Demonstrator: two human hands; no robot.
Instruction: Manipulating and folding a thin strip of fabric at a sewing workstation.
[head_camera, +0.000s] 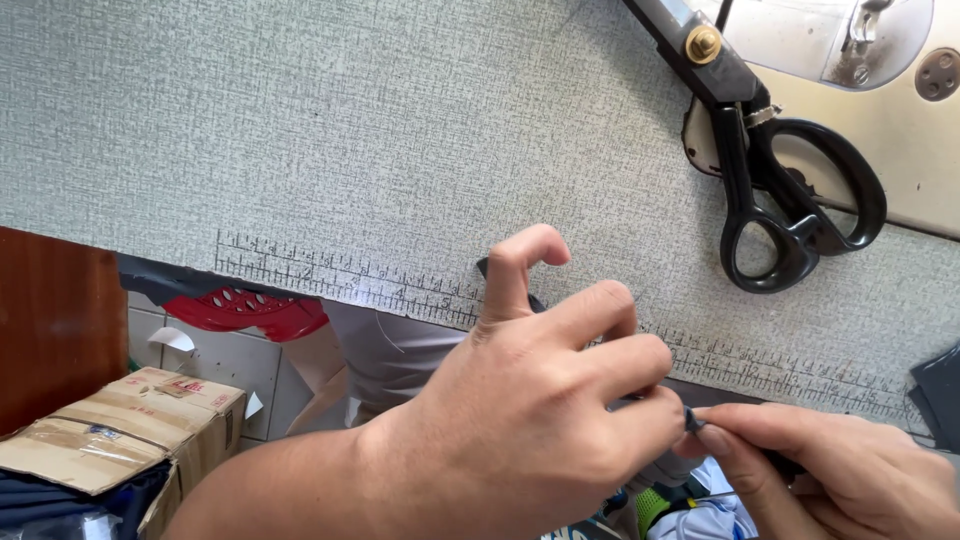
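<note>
At the near edge of the table, toward five o'clock in the view, the left hand (545, 400) and the right hand (840, 470) meet over a small dark strip (692, 420). On the left hand the thumb and the three lower fingers are curled in tight and pinch one end of the strip, while its forefinger is lifted and hooked upward, free of anything. The right hand comes in from four o'clock with its fingers drawn together, thumb and forefinger nipping the other end of the strip, so both hands are closed on the same piece. How long the strip is I cannot tell, since the knuckles cover most of it; a dark tip shows at twelve o'clock from the left hand, beside the raised forefinger.

Under the hands lies the grey-green table (380, 130), with a ruler scale (350, 275) printed along its near edge. At two o'clock from the hands, well apart, rest black-handled scissors (790, 200), their handles toward the person and blades pointing to eleven o'clock, the handles lying partly on the cream base of a sewing machine (900, 120) in the far corner. Below the table edge, at eight o'clock, sits a taped cardboard box (130, 430), and above it a red perforated plastic thing (250, 310). A brown wooden panel (55, 320) stands at nine o'clock
</note>
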